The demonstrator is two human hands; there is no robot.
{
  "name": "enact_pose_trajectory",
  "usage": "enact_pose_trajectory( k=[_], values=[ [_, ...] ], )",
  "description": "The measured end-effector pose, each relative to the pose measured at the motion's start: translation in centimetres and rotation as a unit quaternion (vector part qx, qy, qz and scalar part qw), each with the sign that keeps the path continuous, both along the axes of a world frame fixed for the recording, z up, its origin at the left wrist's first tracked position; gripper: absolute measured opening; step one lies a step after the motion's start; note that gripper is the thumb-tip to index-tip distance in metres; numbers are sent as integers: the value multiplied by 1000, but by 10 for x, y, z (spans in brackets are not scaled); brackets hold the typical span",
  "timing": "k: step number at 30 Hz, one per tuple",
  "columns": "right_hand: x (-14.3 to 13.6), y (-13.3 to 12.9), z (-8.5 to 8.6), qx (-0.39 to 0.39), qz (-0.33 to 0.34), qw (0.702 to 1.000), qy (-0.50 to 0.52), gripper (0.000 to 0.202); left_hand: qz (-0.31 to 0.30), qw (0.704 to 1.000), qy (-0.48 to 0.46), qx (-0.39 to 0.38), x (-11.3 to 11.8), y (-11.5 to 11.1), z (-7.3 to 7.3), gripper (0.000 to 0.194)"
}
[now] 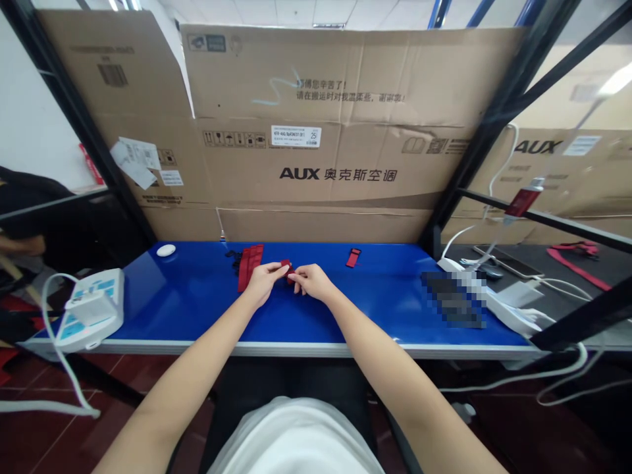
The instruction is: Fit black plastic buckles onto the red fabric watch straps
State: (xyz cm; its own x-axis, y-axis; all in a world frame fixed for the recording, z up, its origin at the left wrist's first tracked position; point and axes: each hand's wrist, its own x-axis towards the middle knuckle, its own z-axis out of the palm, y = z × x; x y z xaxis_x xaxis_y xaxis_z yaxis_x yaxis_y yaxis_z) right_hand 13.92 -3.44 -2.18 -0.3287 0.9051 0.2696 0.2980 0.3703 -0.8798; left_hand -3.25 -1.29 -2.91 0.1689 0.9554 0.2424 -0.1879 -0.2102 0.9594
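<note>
Between my two hands, above the middle of the blue table (385,296), is a small dark red piece (286,264) that looks like fabric or strap. My left hand (264,282) pinches it from the left, thumb and forefinger together. From the right, my right hand (313,282) closes its fingertips on its lower right side. Just left of my left hand lies a row of red strips (250,263) with black cords (234,260) beside them. A single red piece with a black end (353,257) rests farther right on the table.
A white power strip (91,309) with a plug stands at the left edge, and a round white lid (166,250) lies behind it. Cables and a power strip (508,313) line the right side. A cardboard wall (316,151) closes off the back. Someone's hand (22,246) shows far left.
</note>
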Motion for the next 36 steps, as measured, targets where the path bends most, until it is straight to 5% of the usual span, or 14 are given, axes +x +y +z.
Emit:
enact_pose_trajectory(
  k=[10,13,19,24,29,36],
  values=[
    [4,-3,10,152,-21,984,-93,20,-44,999,8,-13,1,-7,1,34],
    [5,-3,10,140,-11,984,-108,19,-54,998,32,-9,1,-9,3,36],
    [-3,0,8,166,-98,977,-86,24,-35,998,-24,-43,4,-8,8,36],
    [-6,-2,7,108,-54,992,-32,17,15,998,-44,-32,4,-4,6,35],
    [-5,-3,7,97,-69,993,-8,26,5,1000,-1,-11,5,-5,2,33],
    [-9,-2,6,95,-118,988,-8,27,-29,996,-59,-64,9,-12,9,36]
  ],
)
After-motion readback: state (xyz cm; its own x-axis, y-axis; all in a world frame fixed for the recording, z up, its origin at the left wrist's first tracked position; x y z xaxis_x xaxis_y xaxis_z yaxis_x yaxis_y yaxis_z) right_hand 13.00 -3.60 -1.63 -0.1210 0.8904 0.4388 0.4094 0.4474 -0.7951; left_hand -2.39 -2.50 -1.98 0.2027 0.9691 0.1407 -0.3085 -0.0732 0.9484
